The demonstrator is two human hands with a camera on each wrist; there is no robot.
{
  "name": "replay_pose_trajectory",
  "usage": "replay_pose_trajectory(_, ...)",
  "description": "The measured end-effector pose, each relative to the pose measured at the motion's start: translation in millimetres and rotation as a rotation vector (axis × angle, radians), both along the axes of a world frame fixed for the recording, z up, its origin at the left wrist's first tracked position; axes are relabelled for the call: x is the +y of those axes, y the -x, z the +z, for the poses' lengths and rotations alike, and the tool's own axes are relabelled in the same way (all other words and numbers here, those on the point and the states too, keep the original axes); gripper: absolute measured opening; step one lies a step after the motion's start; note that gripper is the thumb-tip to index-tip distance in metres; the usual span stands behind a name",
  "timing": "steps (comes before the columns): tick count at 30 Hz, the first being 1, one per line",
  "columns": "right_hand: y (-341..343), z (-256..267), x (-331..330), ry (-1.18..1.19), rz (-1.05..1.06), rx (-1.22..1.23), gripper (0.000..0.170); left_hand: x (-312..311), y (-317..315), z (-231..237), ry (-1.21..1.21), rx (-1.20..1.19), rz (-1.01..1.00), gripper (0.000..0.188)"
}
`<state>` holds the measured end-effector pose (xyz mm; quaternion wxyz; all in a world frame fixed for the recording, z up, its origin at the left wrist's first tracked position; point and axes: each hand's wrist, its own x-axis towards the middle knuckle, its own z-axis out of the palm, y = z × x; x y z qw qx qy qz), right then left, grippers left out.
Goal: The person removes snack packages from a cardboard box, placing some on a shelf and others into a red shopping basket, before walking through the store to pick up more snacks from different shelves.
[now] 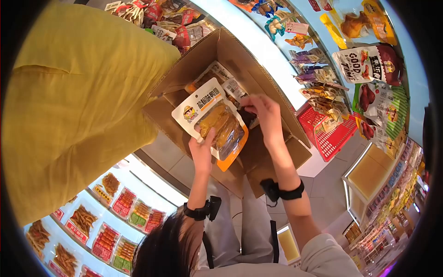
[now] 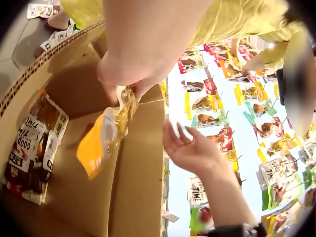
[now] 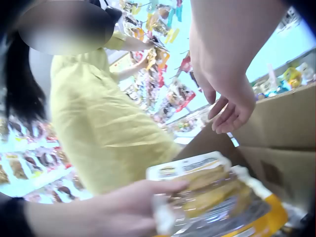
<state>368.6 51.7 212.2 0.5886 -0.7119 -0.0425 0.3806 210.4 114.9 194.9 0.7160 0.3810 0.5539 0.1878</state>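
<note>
White-lit shelves (image 1: 278, 64) flank the box (image 1: 237, 54); floor (image 1: 325, 188) seems tiled.

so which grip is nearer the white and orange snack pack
Left. The left grip holds the snack pack by its edge; the right grip hangs apart from it, empty.

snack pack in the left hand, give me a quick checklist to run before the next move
1. Grip: left hand holds the snack pack by its edge: ok.
2. Right hand free: ok, it holds nothing.
3. Cardboard box open at the top: ok.
4. Room inside: ok, bare cardboard shows beside the packs in the box.
5. Box bottom secured underneath: cannot tell, the underside is hidden.
</note>
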Motion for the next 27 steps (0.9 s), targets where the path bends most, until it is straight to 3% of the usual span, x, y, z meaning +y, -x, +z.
replay_pose_trajectory(2, -28.1, -68.6, 1.4, 0.149, -0.026, 0.045, 0.021, 3.7, 12.3, 1.2, -0.067, 0.05, -0.007, 0.033)
replay_pose_trajectory(4, -31.3, -159.5, -1.5, 0.309, 0.079, 0.177, 0.02, 0.8, 29.7, 2.9, -0.16, 0.172, -0.01, 0.034)
replay_pose_trajectory(5, -26.8, -186.6, 1.8, 0.586, 0.32, 0.188, 0.018, -0.2, 39.2, 9.1, -0.249, 0.283, -0.086, 0.034)
replay_pose_trajectory(6, -9.3, -267.4, -13.3, 0.751, 0.604, -0.007, 0.016, 0.4, 47.1, 19.3, -0.338, 0.393, -0.167, 0.034)
replay_pose_trajectory(7, 5.3, -393.0, -55.1, 0.603, 1.242, -0.53, 0.018, 1.4, 53.5, 23.6, -0.43, 0.497, -0.252, 0.034)
replay_pose_trajectory(9, 59.6, -347.1, -39.9, 0.792, 1.024, -0.152, 0.018, -3.4, 70.7, 19.3, -0.489, 0.474, -0.137, 0.034)
replay_pose_trajectory(10, 83.2, -339.7, -37.4, 0.806, 0.972, -0.104, 0.018, -1.5, 72.6, 23.0, -0.473, 0.468, -0.089, 0.033)
replay_pose_trajectory(15, 157.6, -410.4, -41.3, 0.777, 0.767, -0.317, 0.019, 3.8, 87.6, 8.4, -0.418, 0.421, 0.122, 0.032)
replay_pose_trajectory(18, 153.3, -414.4, -30.5, 0.783, 0.888, -0.393, 0.019, 5.1, 85.9, -2.0, -0.41, 0.393, 0.114, 0.032)
replay_pose_trajectory(22, 111.5, -347.2, -25.2, 0.827, 1.156, -0.45, 0.02, 7.9, 70.7, -1.4, -0.273, 0.292, 0.141, 0.031)
replay_pose_trajectory(25, 71.9, -287.9, -41.5, 0.686, 0.863, -0.467, 0.029, 17.9, 64.4, 20.1, -0.184, 0.229, 0.119, 0.033)
replay_pose_trajectory(27, 37.3, -223.7, -42.3, 0.515, 0.573, 0.006, 0.03, 26.4, 57.6, 42.6, -0.165, 0.205, 0.098, 0.034)
